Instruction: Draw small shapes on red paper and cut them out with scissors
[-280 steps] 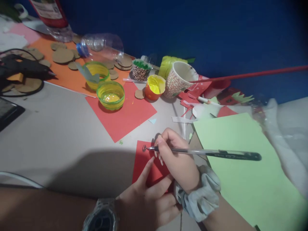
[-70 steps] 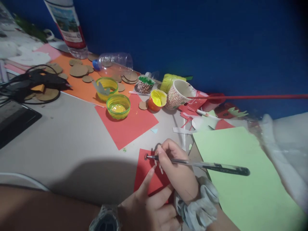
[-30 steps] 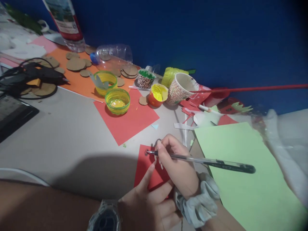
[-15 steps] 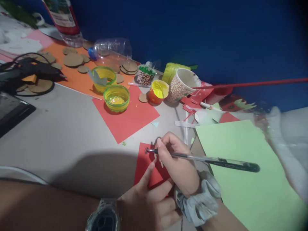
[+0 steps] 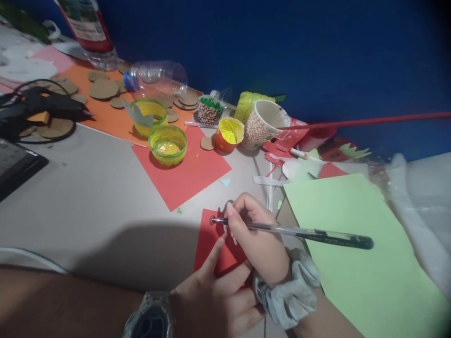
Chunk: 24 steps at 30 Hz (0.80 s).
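Observation:
My right hand (image 5: 255, 234) grips a black gel pen (image 5: 303, 231) with a clear barrel. Its tip touches a small dark round mark near the upper left corner of a small red paper (image 5: 206, 244). My left hand (image 5: 221, 295) lies across the lower part of that paper, fingers spread, index fingertip close under the pen. Part of the paper is hidden beneath both hands. A larger red sheet (image 5: 176, 188) lies just beyond it, bearing a yellow-green bowl (image 5: 168, 146). To the right of my right hand is a light green sheet (image 5: 355, 234).
At the back stand an orange paint cup (image 5: 229, 136), a patterned paper cup (image 5: 259, 126) and a small green-topped cup (image 5: 209, 110). A clear bottle (image 5: 158, 77) lies behind cardboard discs (image 5: 103, 89). At left are a black glue gun (image 5: 45, 105) and a dark-screened device (image 5: 17, 164).
The camera view has shifted slightly. Both hands keep their places on the small red paper; the pen tip stays at the round mark, which looks slightly darker than at first.

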Motion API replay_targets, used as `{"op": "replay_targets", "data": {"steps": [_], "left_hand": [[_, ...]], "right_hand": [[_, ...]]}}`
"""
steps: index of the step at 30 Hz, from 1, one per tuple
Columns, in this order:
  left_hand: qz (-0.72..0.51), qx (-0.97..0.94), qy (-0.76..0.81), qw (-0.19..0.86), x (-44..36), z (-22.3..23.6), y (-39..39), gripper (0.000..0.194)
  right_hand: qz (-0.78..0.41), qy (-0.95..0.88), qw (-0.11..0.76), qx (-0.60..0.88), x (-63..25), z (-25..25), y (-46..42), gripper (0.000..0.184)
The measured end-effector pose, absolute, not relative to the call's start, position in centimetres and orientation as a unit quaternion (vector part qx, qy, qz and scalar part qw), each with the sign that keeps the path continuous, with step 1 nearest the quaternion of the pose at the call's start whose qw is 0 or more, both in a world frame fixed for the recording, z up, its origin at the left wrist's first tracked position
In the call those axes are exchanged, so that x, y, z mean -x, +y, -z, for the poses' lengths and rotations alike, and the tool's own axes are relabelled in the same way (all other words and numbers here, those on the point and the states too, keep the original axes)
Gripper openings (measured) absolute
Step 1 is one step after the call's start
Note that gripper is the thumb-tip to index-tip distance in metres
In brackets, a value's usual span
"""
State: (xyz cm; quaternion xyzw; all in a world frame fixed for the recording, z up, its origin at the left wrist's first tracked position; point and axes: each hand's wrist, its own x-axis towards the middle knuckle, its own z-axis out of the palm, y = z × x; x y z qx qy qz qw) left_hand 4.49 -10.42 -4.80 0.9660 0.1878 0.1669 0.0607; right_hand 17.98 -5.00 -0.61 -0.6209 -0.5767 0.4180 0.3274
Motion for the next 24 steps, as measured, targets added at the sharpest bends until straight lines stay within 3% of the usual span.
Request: {"op": "replay_targets", "data": {"steps": [5, 16, 24], "left_hand": [[-0.218, -0.960, 0.165, 0.060, -4.5, 3.5, -9.6, 0.023], [-0.176, -0.968, 0.163, 0.076, -4.2, 2.7, -9.4, 0.027], [-0.216, -0.960, 0.162, 0.070, -4.3, 2.7, -9.2, 0.022]], "right_hand": [[-0.419, -0.573, 0.317, 0.629, -18.1, 0.7, -5.0, 0.027], [-0.429, -0.573, 0.326, 0.617, -18.0, 0.4, -4.9, 0.027], [-0.434, -0.563, 0.325, 0.624, -18.0, 0.5, -4.8, 0.028]]}}
